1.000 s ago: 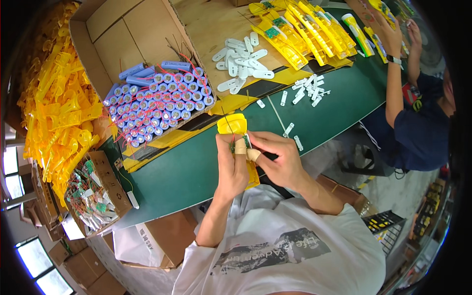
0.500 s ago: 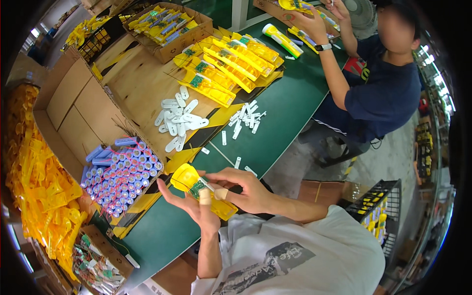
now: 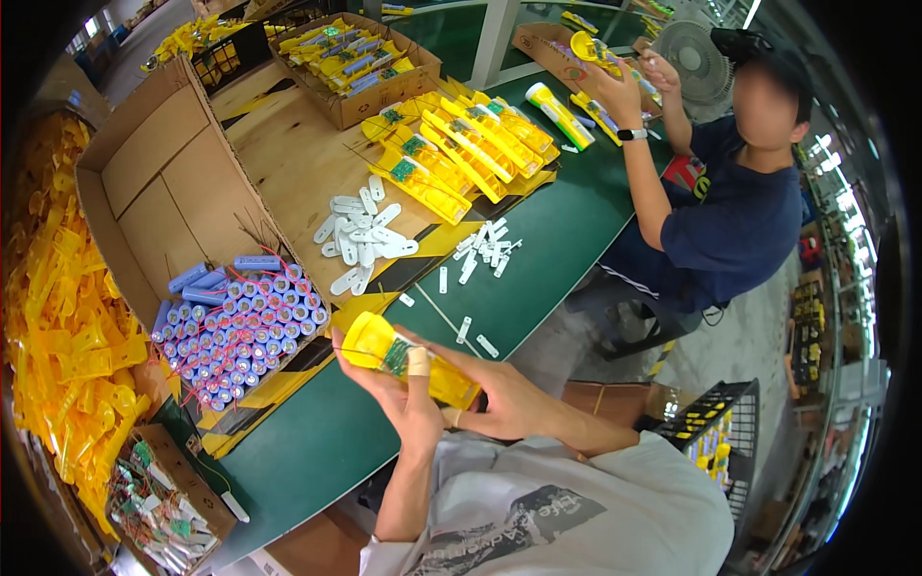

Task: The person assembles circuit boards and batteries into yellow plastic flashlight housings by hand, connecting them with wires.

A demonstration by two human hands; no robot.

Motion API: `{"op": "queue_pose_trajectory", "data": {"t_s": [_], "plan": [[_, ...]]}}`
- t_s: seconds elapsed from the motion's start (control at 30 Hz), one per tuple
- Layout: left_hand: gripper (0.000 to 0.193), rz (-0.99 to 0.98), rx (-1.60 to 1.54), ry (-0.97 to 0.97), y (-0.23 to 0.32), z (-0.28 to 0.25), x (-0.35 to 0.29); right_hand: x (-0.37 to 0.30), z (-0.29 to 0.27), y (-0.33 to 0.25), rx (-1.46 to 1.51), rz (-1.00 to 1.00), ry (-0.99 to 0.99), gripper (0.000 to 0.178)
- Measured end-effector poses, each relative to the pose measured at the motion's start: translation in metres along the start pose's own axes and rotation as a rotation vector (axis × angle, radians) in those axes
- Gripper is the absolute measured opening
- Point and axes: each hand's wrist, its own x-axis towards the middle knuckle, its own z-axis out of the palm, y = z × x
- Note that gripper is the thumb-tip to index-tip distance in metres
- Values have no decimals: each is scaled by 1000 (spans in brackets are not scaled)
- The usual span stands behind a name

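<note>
A yellow flashlight housing (image 3: 368, 340) is between my two hands, tilted, its round head toward the upper left. Set in it is a small green circuit board (image 3: 396, 356), with thin dark wire at the head end. My left hand (image 3: 408, 408) grips the housing from the left side, its bandaged thumb lying over the edge near the board. Around the lower right end is wrapped my right hand (image 3: 509, 396), partly under the housing. Just beyond my hands, small white strips (image 3: 488, 346) lie on the green tabletop (image 3: 317, 437).
A cardboard box of blue battery cells (image 3: 245, 331) with red wires stands left. White oval plates (image 3: 360, 230) and yellow housings (image 3: 461, 144) lie farther back. Opposite, a co-worker (image 3: 730, 202) holds another yellow housing. Yellow parts (image 3: 72, 336) are heaped far left.
My right hand has moved from the circuit board to the housing's lower end, where its fingers wrap round. My left hand keeps hold. The whole view has shifted slightly.
</note>
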Motion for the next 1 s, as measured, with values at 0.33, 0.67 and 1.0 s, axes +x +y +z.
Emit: {"op": "queue_pose_trajectory", "data": {"t_s": [0.33, 0.67, 1.0], "plan": [[68, -157, 296, -394, 23, -43, -16, 124, -110, 9, -745, -33, 608, 54], [17, 255, 1146, -223, 49, -98, -55, 158, -130, 51, -1048, 1, 639, 59], [20, 399, 1316, 99, 102, -129, -32, 54, -83, -1, -51, -116, 36, 43]]}}
